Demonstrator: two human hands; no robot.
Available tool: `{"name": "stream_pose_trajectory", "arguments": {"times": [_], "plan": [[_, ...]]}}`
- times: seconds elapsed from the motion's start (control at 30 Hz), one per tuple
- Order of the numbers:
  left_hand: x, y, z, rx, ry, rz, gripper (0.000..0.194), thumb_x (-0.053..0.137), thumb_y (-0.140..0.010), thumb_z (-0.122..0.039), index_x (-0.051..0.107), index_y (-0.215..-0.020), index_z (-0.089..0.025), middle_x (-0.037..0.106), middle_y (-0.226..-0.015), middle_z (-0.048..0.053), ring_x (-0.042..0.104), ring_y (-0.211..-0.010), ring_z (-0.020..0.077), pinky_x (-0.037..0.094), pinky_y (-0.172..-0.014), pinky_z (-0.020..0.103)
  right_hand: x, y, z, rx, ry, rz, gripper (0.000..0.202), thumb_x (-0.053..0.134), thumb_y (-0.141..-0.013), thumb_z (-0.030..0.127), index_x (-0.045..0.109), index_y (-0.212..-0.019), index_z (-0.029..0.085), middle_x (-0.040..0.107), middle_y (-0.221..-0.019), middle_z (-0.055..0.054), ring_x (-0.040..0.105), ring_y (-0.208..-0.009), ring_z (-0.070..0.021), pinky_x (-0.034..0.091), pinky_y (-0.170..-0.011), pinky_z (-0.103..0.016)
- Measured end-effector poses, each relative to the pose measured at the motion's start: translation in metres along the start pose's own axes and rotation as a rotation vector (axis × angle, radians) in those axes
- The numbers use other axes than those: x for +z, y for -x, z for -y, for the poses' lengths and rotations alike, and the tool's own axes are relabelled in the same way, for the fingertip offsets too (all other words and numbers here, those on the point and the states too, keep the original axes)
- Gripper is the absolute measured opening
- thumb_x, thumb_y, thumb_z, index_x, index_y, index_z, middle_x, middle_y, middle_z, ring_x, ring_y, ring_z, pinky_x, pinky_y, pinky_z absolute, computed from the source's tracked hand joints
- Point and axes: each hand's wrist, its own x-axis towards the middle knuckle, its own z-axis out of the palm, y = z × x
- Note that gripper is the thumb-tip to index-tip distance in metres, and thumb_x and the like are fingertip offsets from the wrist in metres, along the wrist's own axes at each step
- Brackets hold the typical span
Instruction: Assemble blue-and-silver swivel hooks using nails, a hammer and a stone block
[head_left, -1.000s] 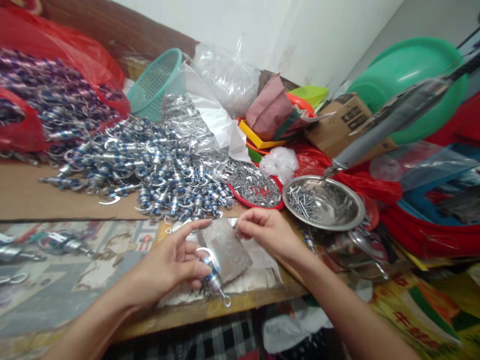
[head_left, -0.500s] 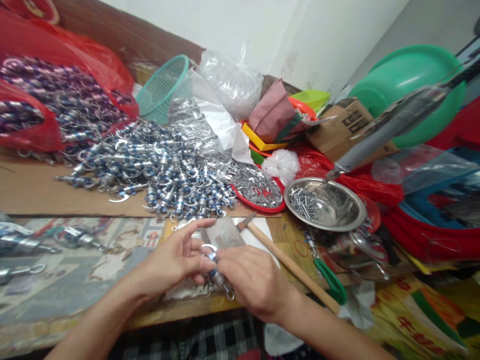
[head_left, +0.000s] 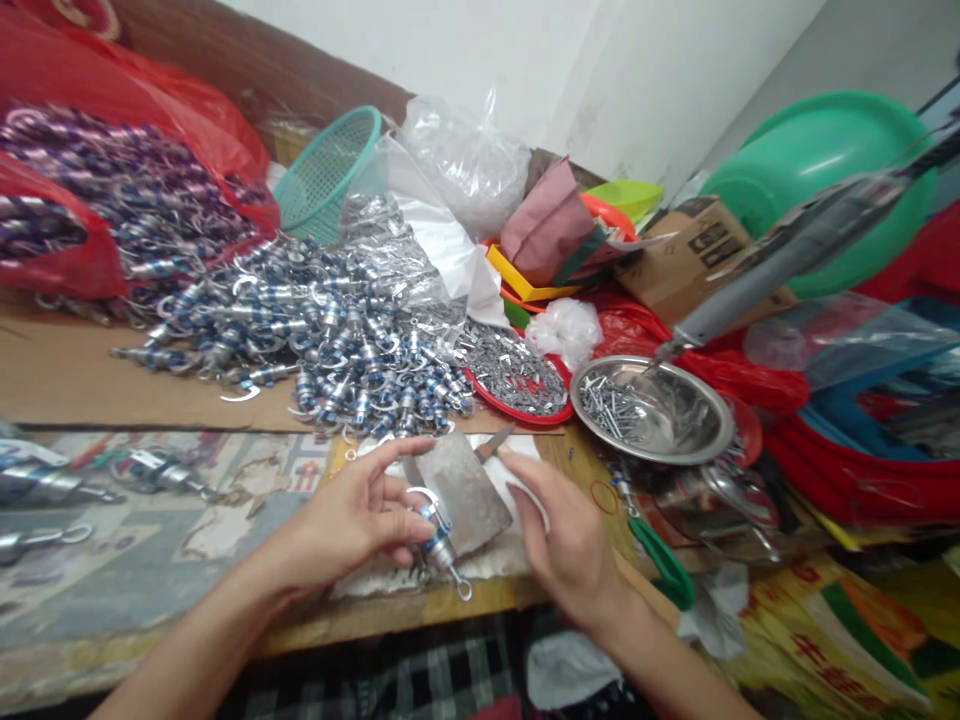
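My left hand pinches a small silver and blue metal part with a curved hook at its top and a ring at its lower end. The part rests against the near left side of a grey metal block. To the right of the block, my right hand has its fingers closed around the wooden handle of a tool; a pointed metal tip sticks out beyond the fingers. The rest of the handle runs under the right hand and forearm.
A large pile of silver and blue parts lies on cardboard behind my hands. Back right are a red plate of small metal pieces and a steel bowl of pins. A grey tool hangs above the bowl.
My right hand has moved right, off the metal part and onto the wooden handle. More of the block and the part now shows. My left hand still holds the part.
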Motion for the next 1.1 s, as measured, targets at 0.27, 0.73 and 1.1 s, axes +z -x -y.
{"name": "stream_pose_trajectory", "arguments": {"times": [0.27, 0.73, 1.1], "plan": [[-0.002, -0.001, 0.001, -0.009, 0.005, -0.009, 0.079, 0.072, -0.060, -0.012, 0.033, -0.128, -0.017, 0.059, -0.066, -0.004, 0.056, -0.051, 0.0103, 0.044, -0.045, 0.022, -0.006, 0.018, -0.052, 0.478, -0.018, 0.272, 0.018, 0.055, -0.081, 0.028, 0.058, -0.095, 0.019, 0.064, -0.089, -0.006, 0.063, -0.080, -0.0211, 0.050, -0.071, -0.033], [0.000, -0.001, -0.001, 0.001, 0.003, -0.028, 0.086, 0.075, -0.057, -0.014, 0.031, -0.131, -0.016, 0.062, -0.062, -0.003, 0.057, -0.050, 0.0110, 0.045, -0.047, 0.022, -0.037, 0.017, 0.015, -0.070, -0.028, 0.231, 0.053, 0.038, -0.085, 0.006, 0.040, -0.134, 0.023, 0.064, -0.081, -0.005, 0.060, -0.066, -0.0167, 0.051, -0.058, -0.027], [0.001, 0.001, -0.002, 0.004, -0.091, -0.077, 0.065, 0.076, -0.057, -0.019, 0.052, -0.117, -0.017, 0.066, -0.062, -0.001, 0.059, -0.053, 0.0138, 0.047, -0.051, 0.025, -0.018, 0.021, -0.019, 0.279, -0.154, 0.097, 0.041, 0.047, -0.086, 0.021, 0.049, -0.128, 0.022, 0.066, -0.102, -0.008, 0.064, -0.086, -0.0190, 0.052, -0.074, -0.031]]}}
